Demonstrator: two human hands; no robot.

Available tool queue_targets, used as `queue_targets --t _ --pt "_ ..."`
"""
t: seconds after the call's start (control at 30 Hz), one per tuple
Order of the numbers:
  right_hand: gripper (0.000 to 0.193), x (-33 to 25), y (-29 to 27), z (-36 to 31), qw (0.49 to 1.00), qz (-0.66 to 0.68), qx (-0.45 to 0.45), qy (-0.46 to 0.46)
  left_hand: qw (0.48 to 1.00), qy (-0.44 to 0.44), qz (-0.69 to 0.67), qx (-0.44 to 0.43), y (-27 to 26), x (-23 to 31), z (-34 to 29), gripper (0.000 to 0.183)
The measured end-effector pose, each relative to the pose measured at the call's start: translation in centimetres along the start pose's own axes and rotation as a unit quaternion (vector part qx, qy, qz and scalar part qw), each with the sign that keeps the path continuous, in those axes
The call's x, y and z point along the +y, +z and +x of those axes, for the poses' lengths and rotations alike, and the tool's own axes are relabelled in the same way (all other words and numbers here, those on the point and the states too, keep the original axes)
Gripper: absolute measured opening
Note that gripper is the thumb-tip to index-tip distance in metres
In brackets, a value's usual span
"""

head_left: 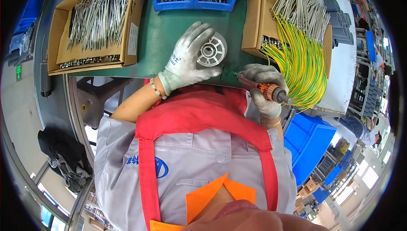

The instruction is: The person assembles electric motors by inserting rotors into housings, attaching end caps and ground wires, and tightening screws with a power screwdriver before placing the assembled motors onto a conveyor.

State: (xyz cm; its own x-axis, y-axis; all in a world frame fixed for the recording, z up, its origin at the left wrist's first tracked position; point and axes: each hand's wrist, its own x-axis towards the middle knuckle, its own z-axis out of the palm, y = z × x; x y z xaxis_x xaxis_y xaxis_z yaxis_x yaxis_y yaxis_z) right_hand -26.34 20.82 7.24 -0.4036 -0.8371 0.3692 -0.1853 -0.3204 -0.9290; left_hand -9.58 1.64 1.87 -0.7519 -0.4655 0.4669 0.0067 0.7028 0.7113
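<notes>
My left hand (188, 57), in a white glove with grey fingertips, curves round the left side of a round silver metal housing (208, 50). That housing has spokes and a hole at its centre, and it stands on the green bench top. Its thumb lies along the near side of the housing. My right hand (266, 88), gloved the same way, is closed round a motor armature (270, 91) close to the bench's near edge. Copper windings and a steel shaft end show at the armature's right; its far end is partly hidden by my fingers.
Cardboard boxes of long metal rods stand at left (127, 40) and right (251, 27). Yellow-green wires (296, 70) spill over the right box. Blue bins (194, 6) of small dark rings sit at the back. A blue crate (307, 146) is low on the right.
</notes>
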Motion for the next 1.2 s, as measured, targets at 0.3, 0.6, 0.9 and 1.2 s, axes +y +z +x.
queue_targets --t 0.3,0.6,0.9,1.2 --pt "0.032 -3.2 1.5 3.4 0.996 -0.001 0.014 -0.093 1.000 -0.018 -0.012 -0.020 0.7 -1.2 -0.5 0.081" --pt "0.029 -1.4 5.7 9.3 0.992 -0.002 -0.042 -0.116 0.999 -0.031 -0.019 -0.027 0.8 -0.6 -0.1 0.083" --pt "0.026 1.8 7.4 9.5 0.999 -0.030 -0.030 0.007 0.991 -0.082 -0.099 -0.033 0.8 -1.2 0.1 0.089" --pt "0.064 2.7 4.2 12.2 0.966 0.247 -0.023 0.070 0.996 -0.052 -0.036 -0.070 0.9 -1.9 -1.1 0.106"
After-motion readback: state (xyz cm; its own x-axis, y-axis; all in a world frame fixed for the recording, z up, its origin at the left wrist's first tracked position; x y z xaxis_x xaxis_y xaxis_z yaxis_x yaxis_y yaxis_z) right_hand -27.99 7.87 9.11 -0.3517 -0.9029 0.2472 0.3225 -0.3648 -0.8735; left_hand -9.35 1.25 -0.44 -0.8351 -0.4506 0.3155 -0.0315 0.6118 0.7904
